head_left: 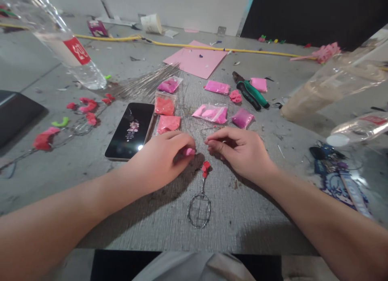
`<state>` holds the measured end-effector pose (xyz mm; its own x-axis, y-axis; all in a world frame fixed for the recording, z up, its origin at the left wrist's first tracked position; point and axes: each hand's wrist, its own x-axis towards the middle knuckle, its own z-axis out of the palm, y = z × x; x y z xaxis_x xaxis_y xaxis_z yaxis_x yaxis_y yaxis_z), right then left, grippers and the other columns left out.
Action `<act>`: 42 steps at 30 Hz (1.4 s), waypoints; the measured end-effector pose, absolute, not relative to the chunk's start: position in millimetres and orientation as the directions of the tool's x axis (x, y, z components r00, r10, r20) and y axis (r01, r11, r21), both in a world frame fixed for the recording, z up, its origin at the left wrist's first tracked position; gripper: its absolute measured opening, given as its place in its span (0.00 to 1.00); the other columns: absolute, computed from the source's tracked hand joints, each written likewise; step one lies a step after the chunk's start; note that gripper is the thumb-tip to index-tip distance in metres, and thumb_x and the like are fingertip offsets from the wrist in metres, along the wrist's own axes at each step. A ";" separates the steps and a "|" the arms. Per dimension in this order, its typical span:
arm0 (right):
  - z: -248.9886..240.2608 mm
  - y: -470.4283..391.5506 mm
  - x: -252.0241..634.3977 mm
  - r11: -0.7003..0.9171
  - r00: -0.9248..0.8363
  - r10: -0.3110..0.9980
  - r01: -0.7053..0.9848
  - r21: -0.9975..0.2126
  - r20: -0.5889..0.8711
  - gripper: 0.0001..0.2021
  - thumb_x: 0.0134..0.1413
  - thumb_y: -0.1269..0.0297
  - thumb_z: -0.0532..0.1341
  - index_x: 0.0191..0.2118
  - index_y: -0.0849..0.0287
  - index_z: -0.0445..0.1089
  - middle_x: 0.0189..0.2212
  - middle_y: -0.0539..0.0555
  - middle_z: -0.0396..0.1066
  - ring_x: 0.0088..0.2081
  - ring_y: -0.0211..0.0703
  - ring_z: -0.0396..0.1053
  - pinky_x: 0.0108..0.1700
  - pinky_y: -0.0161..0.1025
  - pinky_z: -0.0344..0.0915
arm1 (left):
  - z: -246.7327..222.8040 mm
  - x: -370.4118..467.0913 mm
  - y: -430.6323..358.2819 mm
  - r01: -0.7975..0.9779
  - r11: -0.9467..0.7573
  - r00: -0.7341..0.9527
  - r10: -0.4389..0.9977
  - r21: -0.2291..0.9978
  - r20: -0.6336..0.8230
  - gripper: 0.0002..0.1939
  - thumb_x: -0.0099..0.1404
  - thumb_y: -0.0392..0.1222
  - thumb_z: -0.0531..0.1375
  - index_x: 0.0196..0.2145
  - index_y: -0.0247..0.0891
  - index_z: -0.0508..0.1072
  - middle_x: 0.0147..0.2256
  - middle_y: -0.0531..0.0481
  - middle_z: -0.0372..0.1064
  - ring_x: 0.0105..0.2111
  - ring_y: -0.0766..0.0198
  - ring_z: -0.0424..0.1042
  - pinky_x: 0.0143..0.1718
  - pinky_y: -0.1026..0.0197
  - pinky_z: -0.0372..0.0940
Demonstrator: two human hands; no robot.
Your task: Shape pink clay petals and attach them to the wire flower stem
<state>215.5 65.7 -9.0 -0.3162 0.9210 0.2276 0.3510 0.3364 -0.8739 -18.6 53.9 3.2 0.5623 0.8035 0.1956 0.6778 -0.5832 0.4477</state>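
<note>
My left hand [162, 158] is closed round a lump of pink clay [189, 152], which shows between thumb and fingers. To its right, my right hand [242, 152] has thumb and fingertips pinched together; a tiny reddish bit may be at the tips, too small to name. Between and below the hands lies a small wire racket shape [199, 210] with red clay [205, 169] on its handle end. Beyond the hands are several small bags, among them a bag of bright pink clay [211, 113], a purple one [242, 118] and a coral one [168, 124].
A phone [131, 129] lies by my left hand. Green-handled pliers [251, 93], thin wires [145, 83] and pink paper [197, 59] lie farther back. Bottles stand at the left [75, 51] and right [318, 89]; another bottle [360, 127] lies at the right. Red-clay wire pieces [45, 139] are at left.
</note>
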 end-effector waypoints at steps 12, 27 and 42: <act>-8.6 65.0 215.4 0.352 -0.272 0.928 0.413 -0.840 0.255 0.06 0.57 0.61 0.72 0.34 0.57 0.80 0.30 0.50 0.80 0.30 0.40 0.75 0.33 0.37 0.72 | 6.7 -15.0 48.5 0.623 -0.513 0.473 0.848 0.590 0.238 0.12 0.72 0.39 0.58 0.45 0.34 0.81 0.45 0.43 0.78 0.45 0.57 0.77 0.48 0.56 0.70; -14.3 64.3 216.3 0.316 -0.286 0.932 0.349 -0.882 0.221 0.05 0.61 0.63 0.69 0.40 0.57 0.80 0.31 0.51 0.80 0.29 0.38 0.75 0.32 0.36 0.72 | 5.2 -16.4 49.2 0.658 -0.457 0.449 0.876 0.598 0.175 0.14 0.70 0.39 0.61 0.51 0.37 0.81 0.49 0.46 0.81 0.49 0.55 0.79 0.52 0.54 0.70; -15.0 63.2 216.1 0.325 -0.272 0.931 0.312 -0.893 0.243 0.08 0.64 0.61 0.67 0.47 0.54 0.78 0.30 0.48 0.78 0.28 0.35 0.74 0.33 0.35 0.71 | 10.6 -14.9 48.4 0.701 -0.487 0.488 0.860 0.521 0.147 0.15 0.75 0.48 0.57 0.42 0.36 0.81 0.30 0.51 0.79 0.29 0.62 0.74 0.31 0.61 0.61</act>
